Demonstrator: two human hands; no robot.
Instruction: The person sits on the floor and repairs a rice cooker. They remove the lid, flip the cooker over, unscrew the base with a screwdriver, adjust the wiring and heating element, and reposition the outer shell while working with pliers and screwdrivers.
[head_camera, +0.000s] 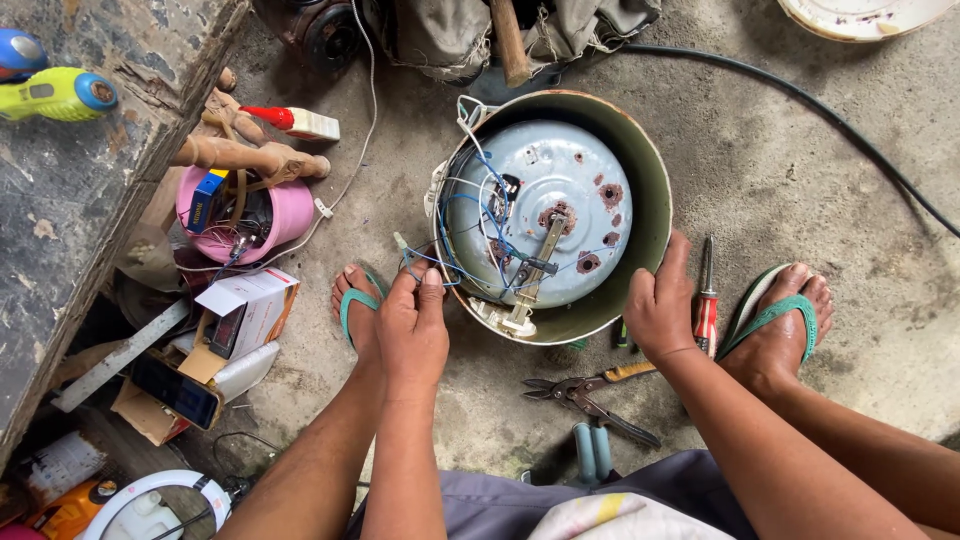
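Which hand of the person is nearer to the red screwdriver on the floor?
Right. The right hand grips the pot rim beside the red screwdriver; the left hand is across the pot, at the wires.

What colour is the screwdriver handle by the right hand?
Red, partly clear, screwdriver; head view shows it best.

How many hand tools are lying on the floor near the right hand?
3: a red-handled screwdriver just right of the right hand, yellow-handled metal snips below it, and blue-handled pliers lower still. More may be hidden beneath the round metal cooker shell.
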